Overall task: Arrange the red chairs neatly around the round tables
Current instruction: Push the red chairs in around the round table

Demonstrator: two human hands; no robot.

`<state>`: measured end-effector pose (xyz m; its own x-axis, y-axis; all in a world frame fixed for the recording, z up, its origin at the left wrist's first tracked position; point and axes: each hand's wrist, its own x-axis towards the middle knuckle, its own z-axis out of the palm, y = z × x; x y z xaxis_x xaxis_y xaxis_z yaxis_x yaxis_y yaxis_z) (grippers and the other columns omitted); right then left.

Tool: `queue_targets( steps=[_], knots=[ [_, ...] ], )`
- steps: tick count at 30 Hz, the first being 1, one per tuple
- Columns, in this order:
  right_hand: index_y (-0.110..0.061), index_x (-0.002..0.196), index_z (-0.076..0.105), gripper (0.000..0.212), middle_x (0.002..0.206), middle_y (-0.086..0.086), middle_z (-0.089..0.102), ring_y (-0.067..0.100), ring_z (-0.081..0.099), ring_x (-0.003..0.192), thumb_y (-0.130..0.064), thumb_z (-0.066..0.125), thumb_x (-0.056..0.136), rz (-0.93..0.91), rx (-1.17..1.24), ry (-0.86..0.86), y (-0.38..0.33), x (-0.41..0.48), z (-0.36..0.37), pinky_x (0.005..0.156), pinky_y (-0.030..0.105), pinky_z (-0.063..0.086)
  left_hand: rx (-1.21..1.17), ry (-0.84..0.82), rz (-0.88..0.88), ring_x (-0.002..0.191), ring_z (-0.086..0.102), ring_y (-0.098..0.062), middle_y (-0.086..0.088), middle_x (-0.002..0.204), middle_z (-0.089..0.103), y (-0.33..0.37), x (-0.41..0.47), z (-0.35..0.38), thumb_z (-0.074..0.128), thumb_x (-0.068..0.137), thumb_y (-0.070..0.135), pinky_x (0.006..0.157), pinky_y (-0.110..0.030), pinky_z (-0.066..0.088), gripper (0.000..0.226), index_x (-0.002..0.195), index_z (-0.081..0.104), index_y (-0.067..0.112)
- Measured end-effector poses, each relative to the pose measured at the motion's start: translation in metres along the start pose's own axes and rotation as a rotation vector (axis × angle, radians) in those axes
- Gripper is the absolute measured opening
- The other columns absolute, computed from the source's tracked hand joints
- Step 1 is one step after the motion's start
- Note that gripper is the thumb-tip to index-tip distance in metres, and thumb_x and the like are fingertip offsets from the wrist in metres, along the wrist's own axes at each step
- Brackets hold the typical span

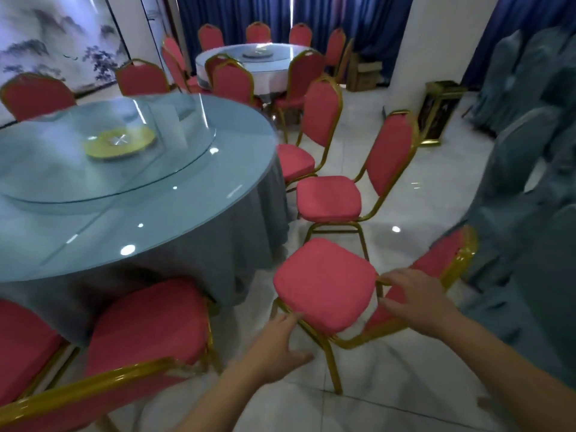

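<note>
From the head camera, standing over it all: a red cushioned chair with a gold metal frame (324, 285) stands on the white tiled floor (405, 385), near the draped edge of the big round tabletop under a grey-blue cloth (187, 219) but not touching it. Its backrest points away to the right, towards a stack of grey-covered chairs (530, 151).

The right hand (414, 302) grips the gold frame where seat and backrest meet, with finger and thumb curled around the bar. The left hand (274, 347) is spread and relaxed. Its straight fingertips touch the near edge of the seat and its thumb is held out wide.

Just beyond this chair a second red chair (327, 198) faces the table, and a third red chair (296, 160) sits past it, closer to the cloth. Two more red seats (146, 325) are pushed in at the lower left.

A glass turntable with a yellow hub (120, 143) rests on the tabletop. Further back, a smaller round table in a pale cloth (274, 62) is ringed by red chairs, with dark blue curtains (233, 14) behind it. A white pillar (405, 42) rises to the right of that table.
</note>
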<state>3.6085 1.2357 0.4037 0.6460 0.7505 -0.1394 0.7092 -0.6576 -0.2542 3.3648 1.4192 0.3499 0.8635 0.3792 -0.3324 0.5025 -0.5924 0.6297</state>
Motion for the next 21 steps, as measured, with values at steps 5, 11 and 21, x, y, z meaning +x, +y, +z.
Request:
queue_targets(
  steps=[5, 11, 21],
  knots=[
    [-0.04, 0.147, 0.036, 0.068, 0.157, -0.007, 0.032, 0.018, 0.024, 0.146, -0.064, 0.053, 0.086, -0.018, -0.005, -0.004, 0.137, -0.001, -0.024, 0.118, 0.05, 0.022, -0.18, -0.063, -0.12, 0.141, 0.033, -0.024, 0.003, 0.155, 0.03, 0.145, 0.11, 0.102, 0.076, 0.067, 0.064, 0.111, -0.038, 0.031, 0.109, 0.154, 0.015, 0.037],
    [-0.04, 0.153, 0.02, 0.076, 0.163, -0.004, 0.015, 0.02, 0.014, 0.15, -0.053, 0.058, 0.089, -0.016, 0.051, -0.11, 0.231, -0.004, -0.048, 0.119, 0.047, 0.02, -0.137, 0.121, -0.203, 0.093, 0.061, -0.022, 0.003, 0.103, 0.06, 0.234, 0.189, 0.166, 0.062, 0.086, 0.024, 0.081, -0.041, 0.055, 0.05, 0.133, 0.046, 0.031],
    [-0.054, 0.15, 0.0, 0.11, 0.165, -0.005, -0.004, 0.029, -0.003, 0.151, -0.063, 0.075, 0.071, -0.086, 0.056, -0.217, 0.248, 0.05, -0.02, 0.116, 0.058, 0.015, -0.009, 0.137, -0.289, 0.086, 0.061, -0.012, 0.013, 0.089, 0.065, 0.181, 0.127, 0.146, 0.057, 0.09, 0.016, 0.075, -0.033, 0.055, 0.033, 0.101, 0.061, 0.047]
  ],
)
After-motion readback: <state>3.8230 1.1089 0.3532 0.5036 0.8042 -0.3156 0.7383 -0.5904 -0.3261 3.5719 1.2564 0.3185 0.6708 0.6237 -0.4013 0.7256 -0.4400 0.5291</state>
